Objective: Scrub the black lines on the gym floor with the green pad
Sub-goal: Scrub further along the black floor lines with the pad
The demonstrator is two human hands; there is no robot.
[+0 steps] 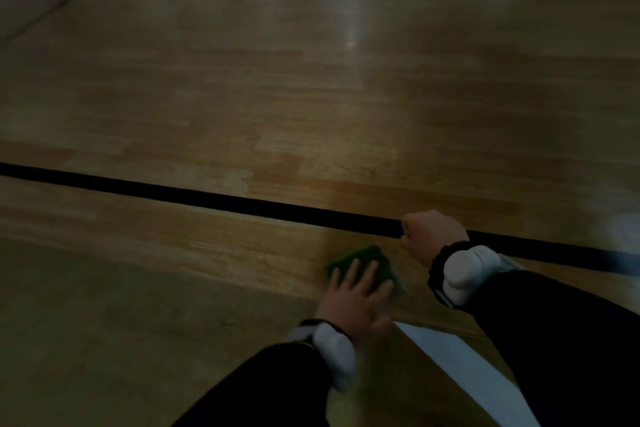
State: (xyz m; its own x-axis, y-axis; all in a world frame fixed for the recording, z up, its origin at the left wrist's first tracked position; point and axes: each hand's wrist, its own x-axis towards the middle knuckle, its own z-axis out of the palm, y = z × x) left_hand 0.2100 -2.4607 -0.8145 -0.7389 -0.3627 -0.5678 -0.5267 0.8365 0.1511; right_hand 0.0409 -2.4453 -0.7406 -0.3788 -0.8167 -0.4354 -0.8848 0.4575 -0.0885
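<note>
A black line (214, 199) runs across the wooden gym floor (242, 97) from the left edge down to the right. The green pad (363, 258) lies flat on the wood just below the line. My left hand (356, 298) rests on the pad with its fingers spread over it. My right hand (431, 236) is closed into a fist and sits on the black line, to the right of the pad. Both arms wear dark sleeves with white wrist bands. The picture is dim and blurred.
A white line (460, 357) crosses the floor between my forearms at the bottom right. A thin dark line (52, 10) runs at the far upper left. Light glares off the floor at the top.
</note>
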